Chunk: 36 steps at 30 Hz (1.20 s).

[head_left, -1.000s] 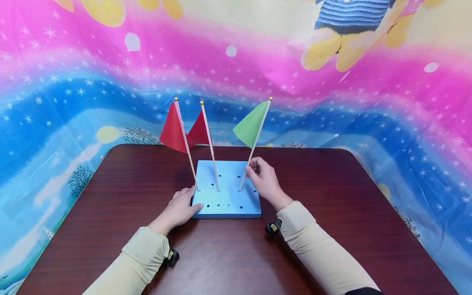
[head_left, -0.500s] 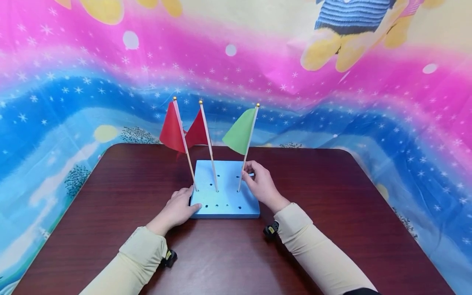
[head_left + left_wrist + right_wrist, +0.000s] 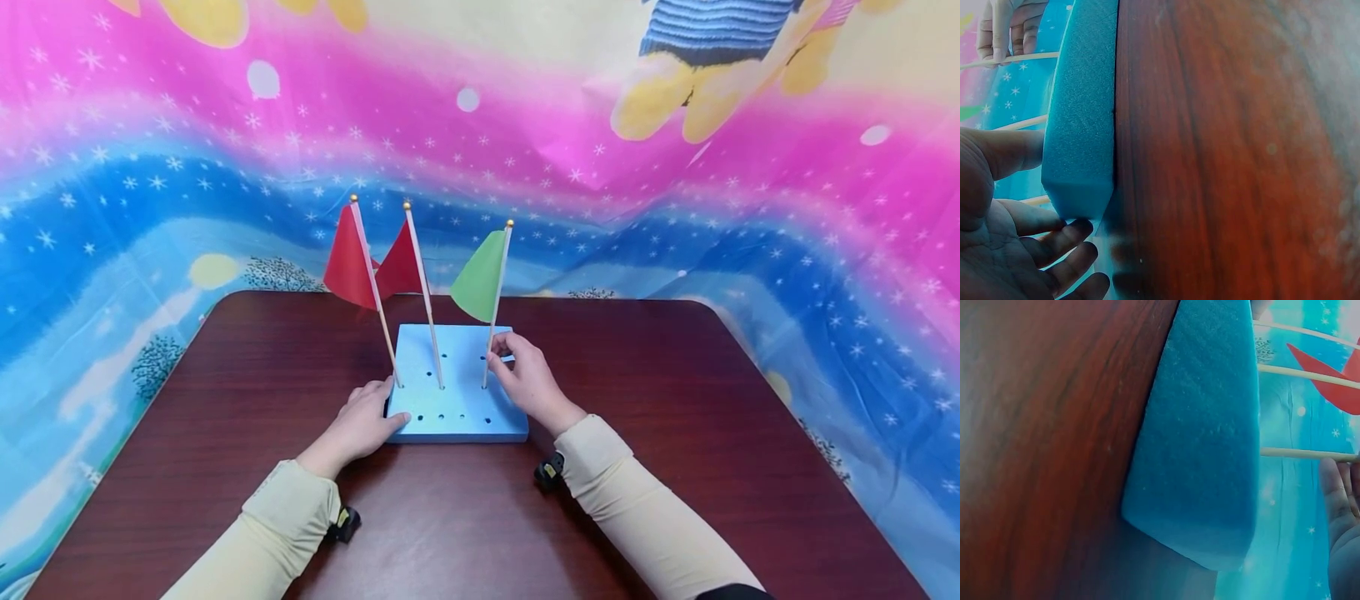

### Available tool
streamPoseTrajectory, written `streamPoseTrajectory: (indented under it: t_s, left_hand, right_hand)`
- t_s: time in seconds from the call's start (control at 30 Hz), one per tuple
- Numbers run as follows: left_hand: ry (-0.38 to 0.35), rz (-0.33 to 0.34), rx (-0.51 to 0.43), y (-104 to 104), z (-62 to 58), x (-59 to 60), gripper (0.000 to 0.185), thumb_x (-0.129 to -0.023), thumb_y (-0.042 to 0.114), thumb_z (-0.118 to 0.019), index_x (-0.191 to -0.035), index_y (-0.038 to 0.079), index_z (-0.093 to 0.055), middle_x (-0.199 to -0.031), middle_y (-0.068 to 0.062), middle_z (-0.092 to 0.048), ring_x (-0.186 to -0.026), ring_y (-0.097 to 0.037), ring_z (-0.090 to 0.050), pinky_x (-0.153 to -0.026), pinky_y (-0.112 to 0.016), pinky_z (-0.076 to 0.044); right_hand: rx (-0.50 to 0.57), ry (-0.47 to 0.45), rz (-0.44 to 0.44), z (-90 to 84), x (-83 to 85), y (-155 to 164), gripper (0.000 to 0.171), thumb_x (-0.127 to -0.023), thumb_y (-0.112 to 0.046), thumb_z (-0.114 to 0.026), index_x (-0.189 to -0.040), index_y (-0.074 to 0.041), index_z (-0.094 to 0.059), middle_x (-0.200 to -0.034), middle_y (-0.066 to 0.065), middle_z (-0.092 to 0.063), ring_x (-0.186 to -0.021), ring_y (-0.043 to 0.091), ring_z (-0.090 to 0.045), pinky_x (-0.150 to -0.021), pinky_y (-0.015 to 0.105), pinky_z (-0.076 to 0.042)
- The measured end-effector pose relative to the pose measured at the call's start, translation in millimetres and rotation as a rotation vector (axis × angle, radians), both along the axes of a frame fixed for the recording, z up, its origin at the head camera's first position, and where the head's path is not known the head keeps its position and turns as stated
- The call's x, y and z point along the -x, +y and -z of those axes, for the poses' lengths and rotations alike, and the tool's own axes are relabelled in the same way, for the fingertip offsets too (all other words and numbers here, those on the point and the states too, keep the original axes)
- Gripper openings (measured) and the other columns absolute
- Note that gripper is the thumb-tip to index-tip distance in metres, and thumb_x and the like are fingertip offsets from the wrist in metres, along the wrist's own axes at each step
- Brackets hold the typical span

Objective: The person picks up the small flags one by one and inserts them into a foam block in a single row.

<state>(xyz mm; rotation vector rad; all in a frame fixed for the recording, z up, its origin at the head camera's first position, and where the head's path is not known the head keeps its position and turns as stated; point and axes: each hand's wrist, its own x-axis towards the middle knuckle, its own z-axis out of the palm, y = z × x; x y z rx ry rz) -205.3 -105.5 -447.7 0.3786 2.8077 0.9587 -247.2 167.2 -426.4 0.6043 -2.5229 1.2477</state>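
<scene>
A light-blue foam block (image 3: 457,408) with several small holes lies on the table. Two red flags (image 3: 349,262) (image 3: 401,262) on thin wooden sticks stand in it, leaning left. In the right part stands a green flag (image 3: 478,279), its stick's lower end at a hole. My right hand (image 3: 528,375) pinches that stick between thumb and fingertips, low above the block. My left hand (image 3: 363,421) holds the block's left side, thumb on the top face and fingers along the edge; the left wrist view shows the fingers (image 3: 1069,234) bent at the block's end.
The dark reddish-brown wooden table (image 3: 442,517) reaches out on all sides of the block. A patterned pink and blue cloth (image 3: 480,167) hangs behind it. Black wrist cameras (image 3: 550,471) sit under both cuffs.
The green flag has swung from leaning right to nearly upright, its top moving left and down. My right hand moved slightly left with it. The left hand stays on the block.
</scene>
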Motion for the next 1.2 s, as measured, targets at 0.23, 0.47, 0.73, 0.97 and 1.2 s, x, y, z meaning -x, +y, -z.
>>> streamPoseTrajectory:
  t_s: [0.23,0.47,0.73,0.97,1.2]
  left_hand:
    - [-0.011,0.001,0.002,1.1,-2.1,-0.3,0.073,-0.1,0.022,-0.065,-0.153,-0.016,-0.033,-0.149,-0.034,-0.043,-0.137,-0.05,-0.038,-0.108,-0.064,-0.035]
    - [-0.021,-0.001,0.001,0.4,-2.2,-1.8,0.073,-0.1,0.022,-0.065,-0.153,-0.015,-0.032,-0.151,-0.035,-0.041,-0.138,-0.051,-0.036,-0.108,-0.064,-0.035]
    - [-0.022,0.004,0.002,0.6,1.0,-3.0,0.073,-0.1,0.023,-0.065,-0.154,-0.015,-0.032,-0.15,-0.034,-0.042,-0.138,-0.051,-0.036,-0.109,-0.063,-0.035]
    - [-0.012,0.0,-0.009,-0.7,0.8,-2.9,0.072,-0.101,0.021,-0.064,-0.154,-0.015,-0.032,-0.15,-0.034,-0.042,-0.138,-0.051,-0.036,-0.109,-0.063,-0.034]
    - [-0.01,-0.001,0.005,0.1,3.6,-2.8,0.072,-0.101,0.022,-0.064,-0.154,-0.015,-0.032,-0.15,-0.035,-0.043,-0.138,-0.051,-0.037,-0.109,-0.063,-0.035]
  right_hand:
    - [-0.003,0.019,-0.005,3.8,0.6,3.9,0.006,-0.1,0.0,-0.065,-0.105,0.0,-0.065,-0.098,0.01,-0.064,-0.091,0.024,-0.065,-0.078,0.041,-0.06]
    - [0.009,0.006,-0.011,7.1,0.7,6.9,0.006,-0.1,-0.001,-0.066,-0.105,-0.002,-0.063,-0.099,0.01,-0.064,-0.093,0.025,-0.065,-0.081,0.041,-0.059]
    - [0.057,-0.03,-0.007,8.8,-2.8,9.0,0.005,-0.098,0.0,-0.066,-0.103,0.0,-0.064,-0.094,0.01,-0.067,-0.087,0.023,-0.066,-0.076,0.036,-0.059]
    - [0.044,-0.029,0.003,6.2,-1.1,8.5,0.006,-0.099,-0.001,-0.066,-0.104,-0.001,-0.067,-0.094,0.009,-0.068,-0.086,0.023,-0.065,-0.077,0.04,-0.059]
    - [0.035,-0.062,0.004,5.6,-1.0,5.8,0.004,-0.1,-0.002,-0.065,-0.104,-0.002,-0.066,-0.095,0.008,-0.067,-0.088,0.023,-0.064,-0.079,0.04,-0.059]
